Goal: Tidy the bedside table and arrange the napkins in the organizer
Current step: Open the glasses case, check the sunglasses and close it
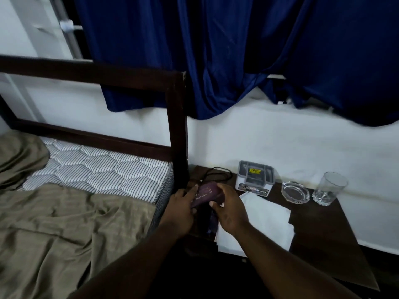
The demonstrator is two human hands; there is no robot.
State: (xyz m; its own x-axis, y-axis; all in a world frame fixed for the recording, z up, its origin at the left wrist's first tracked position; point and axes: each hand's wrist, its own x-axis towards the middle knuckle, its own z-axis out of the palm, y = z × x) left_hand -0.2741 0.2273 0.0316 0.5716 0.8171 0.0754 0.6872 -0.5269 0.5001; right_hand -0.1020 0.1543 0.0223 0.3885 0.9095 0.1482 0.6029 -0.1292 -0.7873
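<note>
Though half hidden by curled fingers (218, 186): maroon pouch (205, 193), gripped between left hand (183, 205) and right hand (231, 212) over left end of bedside table (319, 229), lettering blurred. White napkins (266, 219) flat mid-table, left edge under right wrist. Grey organizer (254, 179) behind, at wall (280, 137), contents indistinct.

We grip the pouch (205, 194) with left hand (182, 203) and right hand (228, 210) over the table's (323, 234) left edge. Behind our grip lies the cable (216, 171); behind and right stands the organizer (254, 178). Napkins (265, 219) lie just right of the grip, ashtray (295, 192) and glass (329, 188) farther right, the bed (86, 169) left.
</note>
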